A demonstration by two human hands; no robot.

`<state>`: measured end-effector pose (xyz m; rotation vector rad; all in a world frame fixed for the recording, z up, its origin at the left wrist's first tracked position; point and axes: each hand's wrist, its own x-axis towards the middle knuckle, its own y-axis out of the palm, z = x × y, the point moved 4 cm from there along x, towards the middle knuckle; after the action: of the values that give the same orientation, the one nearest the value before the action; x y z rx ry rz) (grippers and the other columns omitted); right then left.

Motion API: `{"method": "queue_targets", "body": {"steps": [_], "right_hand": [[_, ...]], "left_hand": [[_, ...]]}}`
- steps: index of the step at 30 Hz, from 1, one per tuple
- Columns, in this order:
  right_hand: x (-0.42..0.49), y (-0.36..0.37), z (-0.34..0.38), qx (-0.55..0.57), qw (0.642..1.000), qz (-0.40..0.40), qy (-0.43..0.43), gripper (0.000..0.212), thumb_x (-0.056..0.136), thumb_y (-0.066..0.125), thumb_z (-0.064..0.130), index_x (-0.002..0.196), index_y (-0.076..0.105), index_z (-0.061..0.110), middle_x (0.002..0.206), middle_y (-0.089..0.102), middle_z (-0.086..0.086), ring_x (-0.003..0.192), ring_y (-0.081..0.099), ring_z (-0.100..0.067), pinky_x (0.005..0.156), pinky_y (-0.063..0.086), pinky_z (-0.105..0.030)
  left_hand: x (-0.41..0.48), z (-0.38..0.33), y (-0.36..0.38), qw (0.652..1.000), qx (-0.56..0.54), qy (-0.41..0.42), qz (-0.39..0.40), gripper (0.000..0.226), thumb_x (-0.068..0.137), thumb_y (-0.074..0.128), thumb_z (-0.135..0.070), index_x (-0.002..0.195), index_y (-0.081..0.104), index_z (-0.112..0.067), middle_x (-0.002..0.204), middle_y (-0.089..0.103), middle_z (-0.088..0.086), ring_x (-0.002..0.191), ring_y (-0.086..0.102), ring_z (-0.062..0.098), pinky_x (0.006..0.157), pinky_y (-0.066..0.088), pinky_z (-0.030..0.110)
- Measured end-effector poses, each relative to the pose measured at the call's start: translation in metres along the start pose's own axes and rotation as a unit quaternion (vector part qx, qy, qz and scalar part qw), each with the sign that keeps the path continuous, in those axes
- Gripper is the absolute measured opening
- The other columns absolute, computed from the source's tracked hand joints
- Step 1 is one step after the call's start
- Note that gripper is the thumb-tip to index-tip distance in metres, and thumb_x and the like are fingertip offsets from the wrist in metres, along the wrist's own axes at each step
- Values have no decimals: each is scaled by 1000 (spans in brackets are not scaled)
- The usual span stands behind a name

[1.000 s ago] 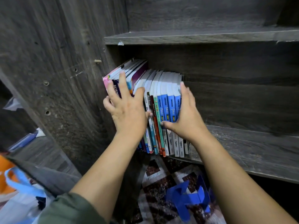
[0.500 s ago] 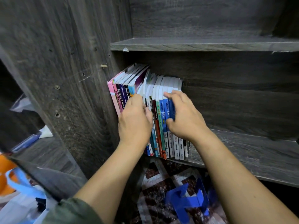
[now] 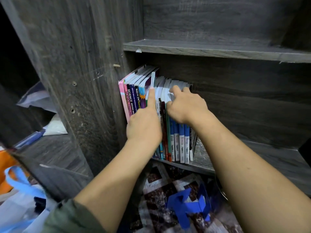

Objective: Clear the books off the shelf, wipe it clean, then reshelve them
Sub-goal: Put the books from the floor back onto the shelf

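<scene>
The colourful paperback books point(image 3: 133, 100) stand upright at the left end of the dark grey wood-grain shelf point(image 3: 252, 157), against its side panel. Since half a second ago the left hand point(image 3: 144, 126) has uncurled its index finger up a thin book's edge; its other fingers' hold cannot be told. The right hand point(image 3: 186, 108) has reached deeper, its fingers hooked over the book tops.
</scene>
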<state>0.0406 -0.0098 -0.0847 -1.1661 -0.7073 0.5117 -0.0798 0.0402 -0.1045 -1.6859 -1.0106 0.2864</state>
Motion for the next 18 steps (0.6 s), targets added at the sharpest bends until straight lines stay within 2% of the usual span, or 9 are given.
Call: {"method": "queue_targets", "body": {"steps": [2, 4, 7, 13, 18], "right_hand": [[3, -1, 0, 12, 1000, 14, 20, 50, 95, 34, 45, 140, 37, 23, 141, 39, -12, 119, 48, -40, 84, 36, -41], [4, 0, 4, 17, 999, 13, 42, 58, 94, 31, 56, 141, 39, 21, 143, 39, -12, 124, 45, -39, 92, 38, -43], [3, 4, 14, 15, 998, 2, 57, 78, 89, 27, 74, 143, 38, 19, 146, 38, -14, 130, 42, -37, 101, 37, -45], [12, 4, 14, 16, 995, 21, 99, 90, 85, 21, 81, 148, 29, 18, 149, 35, -14, 133, 39, -40, 104, 34, -62], [20, 0, 17, 22, 992, 26, 118, 93, 85, 25, 81, 152, 22, 16, 151, 35, -15, 135, 37, -39, 105, 30, -66]], "left_hand": [[-4, 7, -13, 1000, 1, 11, -24, 86, 93, 53, -11, 153, -2, -40, 89, 50, 12, 79, 48, 33, 71, 38, 39], [-10, 16, -27, 998, 14, 28, -52, 82, 90, 55, -16, 151, 9, -45, 102, 61, 16, 91, 58, 38, 76, 44, 40], [-19, 30, -51, 996, 23, 39, -78, 78, 86, 57, -20, 148, 18, -49, 110, 65, 16, 98, 61, 40, 82, 49, 41], [-42, 40, -66, 996, 55, 38, -62, 80, 89, 55, -20, 150, 10, -46, 109, 64, 15, 97, 62, 39, 79, 48, 41], [-49, 41, -66, 995, 69, 15, -70, 81, 90, 54, -20, 151, 7, -46, 104, 64, 16, 91, 62, 39, 73, 45, 40]]}}
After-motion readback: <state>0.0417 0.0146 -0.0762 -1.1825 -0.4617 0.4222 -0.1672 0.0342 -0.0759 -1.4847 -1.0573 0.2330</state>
